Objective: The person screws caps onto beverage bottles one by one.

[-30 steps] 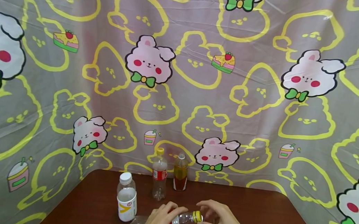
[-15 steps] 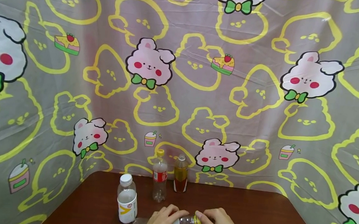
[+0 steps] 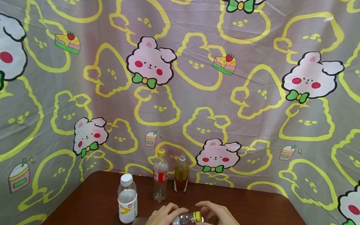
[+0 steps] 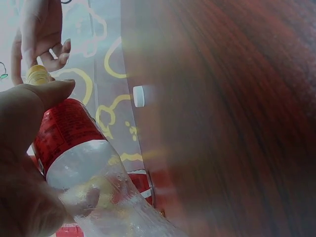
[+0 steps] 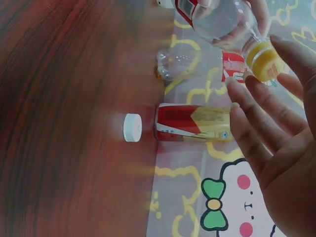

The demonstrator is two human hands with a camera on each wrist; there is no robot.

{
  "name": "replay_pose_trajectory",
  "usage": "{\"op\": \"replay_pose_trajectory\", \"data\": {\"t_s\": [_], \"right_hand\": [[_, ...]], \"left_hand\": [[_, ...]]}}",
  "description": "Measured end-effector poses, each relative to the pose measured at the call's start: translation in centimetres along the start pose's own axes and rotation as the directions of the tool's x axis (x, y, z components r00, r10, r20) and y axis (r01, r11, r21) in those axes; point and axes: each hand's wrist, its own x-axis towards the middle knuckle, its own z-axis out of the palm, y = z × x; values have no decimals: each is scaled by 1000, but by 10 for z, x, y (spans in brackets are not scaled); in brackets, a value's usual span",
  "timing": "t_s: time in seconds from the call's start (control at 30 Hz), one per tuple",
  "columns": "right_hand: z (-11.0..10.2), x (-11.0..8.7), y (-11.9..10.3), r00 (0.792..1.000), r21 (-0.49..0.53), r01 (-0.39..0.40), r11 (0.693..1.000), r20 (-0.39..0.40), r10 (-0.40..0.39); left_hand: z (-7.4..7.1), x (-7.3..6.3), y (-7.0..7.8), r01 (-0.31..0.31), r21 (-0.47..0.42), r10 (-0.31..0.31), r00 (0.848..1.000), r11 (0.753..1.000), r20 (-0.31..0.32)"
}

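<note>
My left hand (image 3: pixel 163 220) grips a clear plastic bottle (image 4: pixel 69 128) with a red and white label round its middle. The bottle lies tilted, its yellow cap (image 5: pixel 265 60) pointing to the right in the head view. Around that cap my right hand (image 3: pixel 219 221) holds its fingers spread and loosely bent. The thumb tip is right at the cap's edge and the index fingertip stands off above it. In the right wrist view the other fingers reach past the cap without wrapping it. A loose white cap (image 5: pixel 132 127) rests on the brown table (image 3: pixel 254 215).
Left of the hands stands a bottle with a white cap and white label (image 3: pixel 127 201). Farther back are a clear bottle with a yellow cap and red label (image 3: pixel 160 176) and a bottle with a red and gold label (image 3: pixel 180 177). A patterned curtain (image 3: pixel 181 91) surrounds the table.
Half a second ago my right fingers pinched the yellow cap; they have since spread off it, as they were a second ago. My left hand keeps its hold on the bottle.
</note>
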Motion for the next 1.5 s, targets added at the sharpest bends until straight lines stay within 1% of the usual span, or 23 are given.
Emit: {"op": "replay_pose_trajectory", "data": {"t_s": [0.1,0.2,0.23,0.3,0.37,0.47,0.5,0.57,0.63,0.7,0.87,1.03,1.13,1.27,1.5], "right_hand": [[1,1,1,999,-2,43,999,9,-43],[2,1,3,999,9,42,999,17,-42],[3,1,4,999,15,29,999,17,-30],[4,1,4,1000,22,-10,1000,23,9],[7,2,4,998,19,-68,998,18,67],[10,3,3,986,-2,-168,986,3,168],[11,3,2,981,-12,-193,981,-5,193],[12,2,2,975,-37,-220,975,-19,219],[12,1,2,978,-52,-208,977,-26,207],[9,1,1,986,-59,-165,985,-32,163],[0,2,-1,998,-56,-56,997,-4,56],[-3,2,-2,999,-34,30,999,46,-28],[-3,3,-1,996,-23,62,998,63,-61],[-2,4,2,997,-10,52,999,64,-52],[6,7,5,999,23,2,1000,53,-3]], "left_hand": [[-1,1,0,-15,5,15,1000,1000,-6],[-1,0,0,-13,-5,13,1000,1000,6],[-1,0,0,-14,-6,14,1000,1000,9],[0,-1,0,-17,-11,17,1000,1000,20],[0,-2,0,-23,-13,23,999,1000,27],[0,-3,0,-26,-27,27,999,999,36],[0,-3,0,-26,-29,27,999,999,38],[1,-3,0,-21,-34,22,999,999,33],[1,-2,1,-14,-34,15,1000,999,26],[1,-2,1,-3,-33,4,1000,999,20],[0,-1,1,17,-35,-16,999,999,28],[0,-1,1,18,-37,-17,1000,999,26],[0,-1,1,20,-48,-18,999,999,28],[0,-2,1,16,-53,-15,1000,998,26],[0,-4,-1,-20,-32,20,1000,999,-17]]}}
